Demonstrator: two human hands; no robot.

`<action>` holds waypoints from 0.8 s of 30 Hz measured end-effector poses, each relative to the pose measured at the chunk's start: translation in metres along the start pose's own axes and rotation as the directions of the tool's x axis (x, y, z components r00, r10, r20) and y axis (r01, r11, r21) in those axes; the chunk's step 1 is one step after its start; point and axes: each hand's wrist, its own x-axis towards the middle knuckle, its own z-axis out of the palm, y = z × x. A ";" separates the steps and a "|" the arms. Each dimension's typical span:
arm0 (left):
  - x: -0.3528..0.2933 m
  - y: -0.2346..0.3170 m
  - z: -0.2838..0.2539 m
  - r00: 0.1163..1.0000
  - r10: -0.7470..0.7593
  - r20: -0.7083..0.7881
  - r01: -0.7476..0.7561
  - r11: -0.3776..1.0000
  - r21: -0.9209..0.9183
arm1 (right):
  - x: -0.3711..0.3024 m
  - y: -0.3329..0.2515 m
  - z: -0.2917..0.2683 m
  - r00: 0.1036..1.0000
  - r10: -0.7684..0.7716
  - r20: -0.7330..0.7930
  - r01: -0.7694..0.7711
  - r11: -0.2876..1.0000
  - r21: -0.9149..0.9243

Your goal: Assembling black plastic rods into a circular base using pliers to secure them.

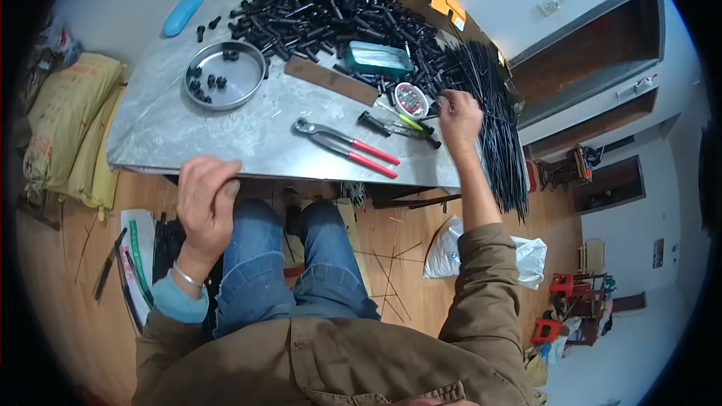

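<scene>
Closely crowded: white bowl (396,98) and black rods (504,152) by the right hand (460,116)

Reddish print is seen on the yellow sack (71,98) at far left, but cannot be read. The left hand (201,199) is held near the front edge of the desk (256,139), thumb and fingers parted, nothing visibly held. Beside the bowl, the right hand's fingertips are pinched; whether anything is grasped cannot be told. Small pieces might be spilled if the bowl were knocked by that hand.
</scene>
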 end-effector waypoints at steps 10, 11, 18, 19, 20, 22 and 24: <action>0.017 -0.022 0.075 0.999 0.046 0.027 -0.053 0.907 0.418 | -0.014 0.147 0.001 0.682 0.676 0.278 -0.411 0.669 -0.620; 0.018 -0.022 0.076 0.998 0.050 0.030 -0.058 0.905 0.422 | -0.014 0.149 0.004 0.695 0.647 0.315 -0.350 0.687 -0.637; 0.023 -0.020 0.078 0.999 0.045 0.031 -0.054 0.886 0.461 | 0.002 0.161 -0.003 0.832 0.500 0.243 -0.363 0.820 -0.443; 0.023 -0.021 0.077 0.999 0.043 0.033 -0.053 0.880 0.473 | 0.006 0.158 -0.006 0.862 0.445 0.242 -0.324 0.852 -0.412; 0.022 -0.021 0.078 0.998 0.046 0.033 -0.056 0.882 0.469 | 0.005 0.162 -0.011 0.903 0.386 0.189 -0.292 0.873 -0.391; 0.021 -0.023 0.079 0.999 0.029 0.030 -0.039 0.886 0.462 | 0.004 0.167 -0.014 0.899 0.410 0.155 -0.329 0.864 -0.380; 0.019 -0.025 0.079 0.999 0.017 0.033 -0.030 0.892 0.451 | 0.006 0.164 -0.017 0.883 0.451 0.128 -0.385 0.854 -0.349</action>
